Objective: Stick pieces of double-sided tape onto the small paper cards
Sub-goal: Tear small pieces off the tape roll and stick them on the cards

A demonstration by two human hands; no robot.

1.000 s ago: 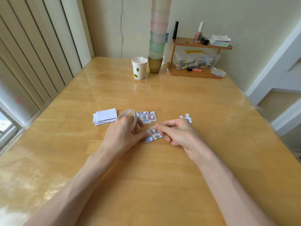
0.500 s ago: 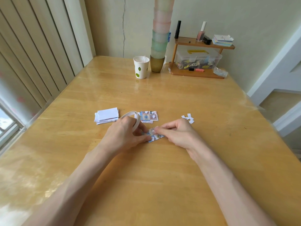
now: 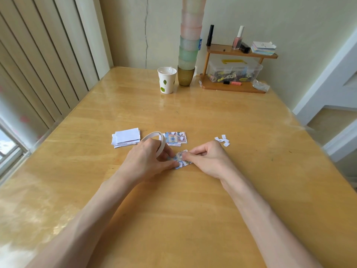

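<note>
White paper stack (image 3: 126, 137) left of centre on table (image 3: 179, 219). Left hand (image 3: 148, 161) at centre, fingers curled round tape roll (image 3: 154, 139). Card (image 3: 178, 160) flat between hands; card pile (image 3: 175, 138) just above. Right hand (image 3: 207, 159) curled, fingertips pinching card. Paper scraps (image 3: 222, 140) right of centre.

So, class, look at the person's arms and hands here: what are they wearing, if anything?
Nothing shows. The left hand and right hand are bare: no gloves, no visible rings. The left forearm and right forearm are bare down to the picture's bottom edge, with no sleeve, watch or bracelet in view.
</note>
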